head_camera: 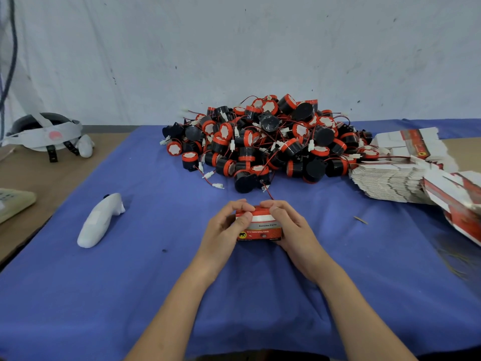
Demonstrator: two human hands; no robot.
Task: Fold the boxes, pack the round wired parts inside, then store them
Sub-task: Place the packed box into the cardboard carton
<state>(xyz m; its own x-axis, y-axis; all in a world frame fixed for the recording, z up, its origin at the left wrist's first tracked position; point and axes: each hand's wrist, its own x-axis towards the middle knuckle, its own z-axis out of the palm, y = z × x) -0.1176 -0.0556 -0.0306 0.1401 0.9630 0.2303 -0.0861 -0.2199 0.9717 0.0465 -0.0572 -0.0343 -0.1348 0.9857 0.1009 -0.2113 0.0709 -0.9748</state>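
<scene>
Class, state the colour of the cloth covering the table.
The cloth is blue, seen in the head view.

a pale, scuffed wall rises behind a brown table draped with blue cloth; dark cables hang at far left.

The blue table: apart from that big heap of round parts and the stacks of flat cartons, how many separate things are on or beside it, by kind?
Folded box, held in both hands (left hand, right hand): 1
White controllers: 2
Headset: 1
Beige device at the left edge: 1
Small wooden stick: 1
Total: 6
</scene>
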